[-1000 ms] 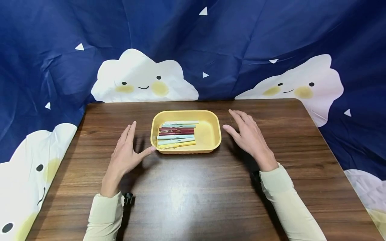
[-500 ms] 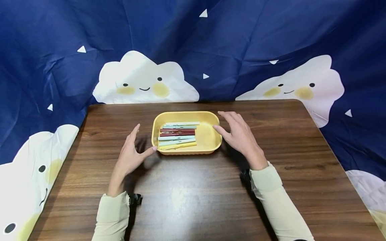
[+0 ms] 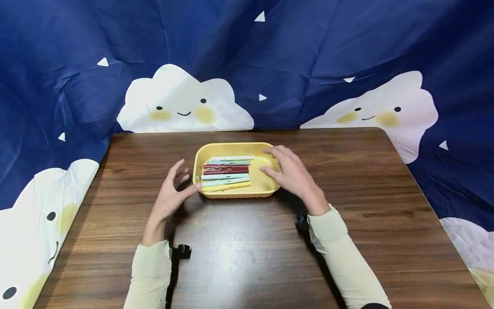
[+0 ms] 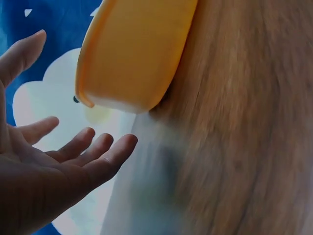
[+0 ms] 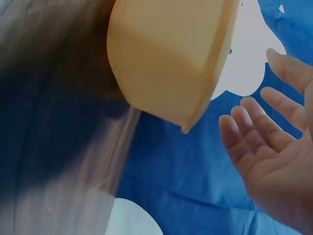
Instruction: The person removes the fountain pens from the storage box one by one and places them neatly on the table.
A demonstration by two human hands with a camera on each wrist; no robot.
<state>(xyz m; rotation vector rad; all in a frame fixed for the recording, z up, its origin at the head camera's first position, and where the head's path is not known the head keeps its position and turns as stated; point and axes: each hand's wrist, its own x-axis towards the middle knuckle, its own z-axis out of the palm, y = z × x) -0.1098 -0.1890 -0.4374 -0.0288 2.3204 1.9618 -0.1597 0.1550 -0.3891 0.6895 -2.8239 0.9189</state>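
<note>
A yellow tray [image 3: 260, 184] lies on the table, holding several slim pens side by side in its left part: a white pen [image 3: 239, 158], pale green-blue ones, dark red pens [image 3: 238, 168] and a yellow pen [image 3: 235, 186]. My left hand [image 3: 170, 195] is at the tray's left end, fingers loosely bent and thumb near the front left corner. The left wrist view shows it apart from the tray wall [image 4: 139, 54]. Over the tray's right end hovers my right hand [image 3: 296, 176], fingers loosely bent and holding nothing; the right wrist view shows a gap to the wall [image 5: 166, 54].
A brown wood-grain table [image 3: 239, 253] carries the tray near its back edge. Behind it hangs a dark blue curtain [image 3: 289, 51] printed with white clouds. Each wrist wears a small black device, the left one [image 3: 183, 252] showing beside the sleeve.
My right hand has moved left, from beside the tray to over its right end. The left hand has shifted slightly right, its fingers bending more. Tray and pens stay put.
</note>
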